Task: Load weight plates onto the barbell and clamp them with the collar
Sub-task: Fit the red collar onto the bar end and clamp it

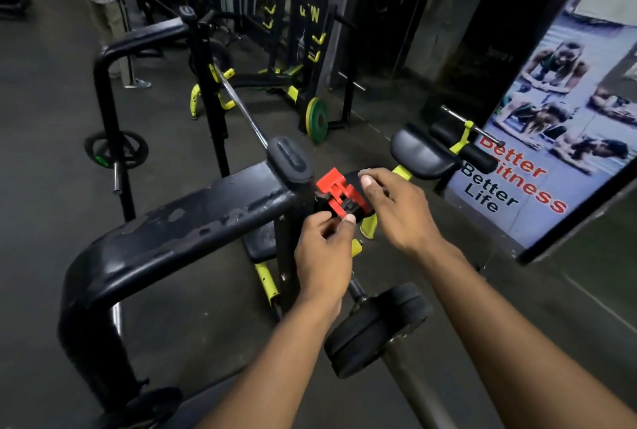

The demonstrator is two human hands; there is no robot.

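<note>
Both hands on red collar [339,194] at frame centre, beside rack upright — left hand [324,253] fingers pinching lever, right hand [393,204] cupping body. Judgement: seat flush against plate, press lever fully — barbell [241,108] runs toward 11 o'clock.

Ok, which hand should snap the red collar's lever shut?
Left, probably. The left hand already has thumb and fingertips pinched at the near edge of the red collar by its lever. The right hand lies over the collar's far side, seemingly steadying it.
</note>
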